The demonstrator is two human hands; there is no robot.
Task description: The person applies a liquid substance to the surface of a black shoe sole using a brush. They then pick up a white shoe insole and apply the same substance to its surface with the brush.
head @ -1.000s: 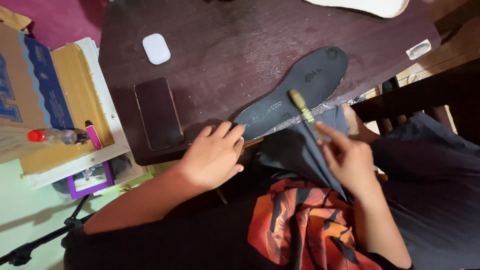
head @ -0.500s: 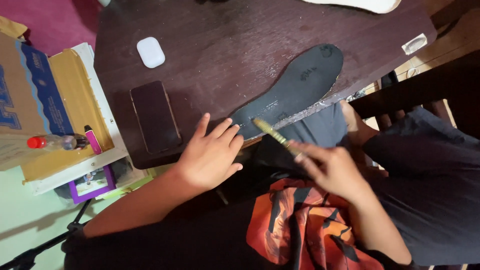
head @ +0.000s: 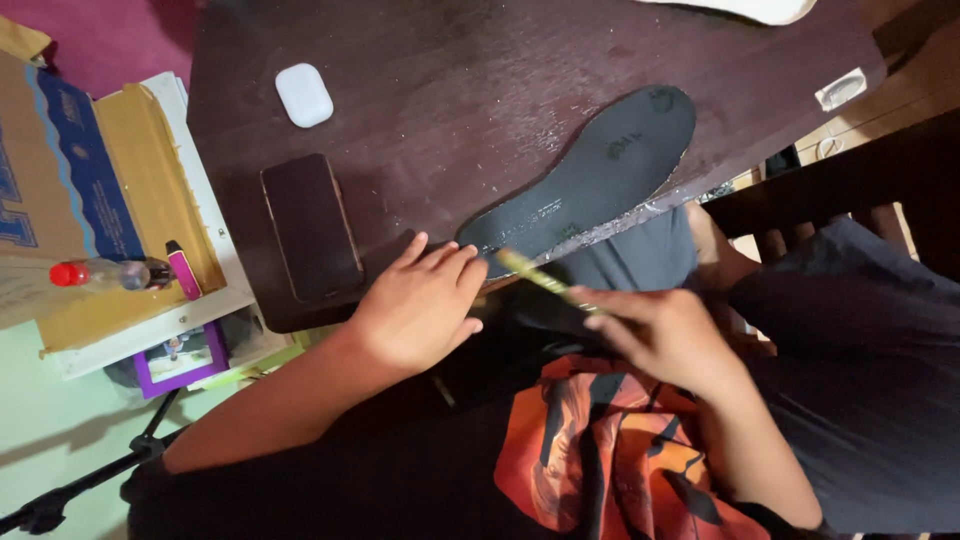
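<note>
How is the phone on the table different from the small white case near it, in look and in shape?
The phone is dark, flat and a long rectangle; the white case is pale, small and rounded like a pebble. The phone lies nearer the left hand; the white case lies farther away. Both rest on the dark table, untouched.

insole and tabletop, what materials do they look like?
Insole: looks like dark grey foam or rubber, matte, faintly speckled, with a thin, ragged pale edge; exact material unclear.
Tabletop: looks like dark-stained wood, semi-gloss, showing soft sheen, scuffs and light specks near the insole.
</note>
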